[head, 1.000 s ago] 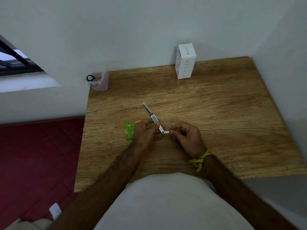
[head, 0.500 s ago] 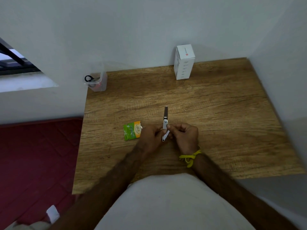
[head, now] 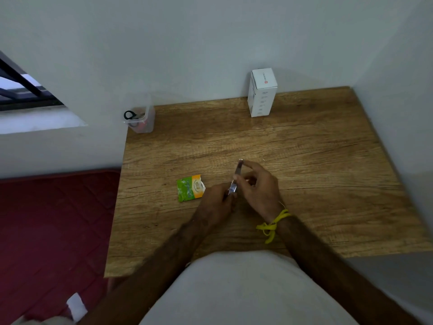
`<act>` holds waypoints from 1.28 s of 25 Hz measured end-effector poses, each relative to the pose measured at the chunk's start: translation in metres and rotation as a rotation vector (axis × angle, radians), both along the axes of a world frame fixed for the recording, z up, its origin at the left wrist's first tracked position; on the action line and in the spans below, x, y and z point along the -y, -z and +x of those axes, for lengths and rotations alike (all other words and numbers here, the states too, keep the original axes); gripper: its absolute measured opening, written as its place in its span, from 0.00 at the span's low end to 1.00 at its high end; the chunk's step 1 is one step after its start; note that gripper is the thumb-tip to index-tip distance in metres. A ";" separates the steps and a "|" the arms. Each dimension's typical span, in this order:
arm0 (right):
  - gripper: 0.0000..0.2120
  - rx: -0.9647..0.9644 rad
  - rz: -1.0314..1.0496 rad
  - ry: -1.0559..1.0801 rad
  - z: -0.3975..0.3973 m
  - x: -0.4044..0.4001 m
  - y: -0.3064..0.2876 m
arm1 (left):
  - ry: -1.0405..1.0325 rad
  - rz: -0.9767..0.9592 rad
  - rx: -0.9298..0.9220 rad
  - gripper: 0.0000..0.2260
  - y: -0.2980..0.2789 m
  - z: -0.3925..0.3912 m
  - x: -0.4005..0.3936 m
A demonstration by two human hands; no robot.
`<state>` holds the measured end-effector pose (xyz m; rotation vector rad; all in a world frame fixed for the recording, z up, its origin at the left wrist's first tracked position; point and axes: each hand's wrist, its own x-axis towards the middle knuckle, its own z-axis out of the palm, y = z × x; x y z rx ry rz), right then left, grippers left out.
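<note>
A slim metal folding tool [head: 236, 178], silver with a dark part, stands nearly upright above the wooden table [head: 304, 160]. My left hand [head: 216, 204] grips its lower end. My right hand [head: 259, 186] pinches its upper end, forefinger on the tip and thumb lower on the shaft. A yellow string is tied round my right wrist. A torn green and orange sachet [head: 190, 187] lies flat on the table just left of my left hand.
A white carton [head: 262, 92] stands upright at the back by the wall. A clear plastic cup [head: 140, 119] with black-handled scissors sits at the table's back left corner. Walls close the back and right sides. A red mattress [head: 54, 231] lies left of the table.
The tool has swung from lying slanted to the left to standing nearly upright. My right hand has moved from its near end up along it to its tip. My left hand keeps its grip.
</note>
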<state>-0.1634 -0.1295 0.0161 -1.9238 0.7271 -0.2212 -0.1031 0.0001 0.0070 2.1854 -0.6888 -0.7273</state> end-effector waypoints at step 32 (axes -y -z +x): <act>0.01 0.095 0.278 -0.028 0.004 0.011 -0.018 | -0.509 -0.573 -0.464 0.12 -0.002 0.001 0.009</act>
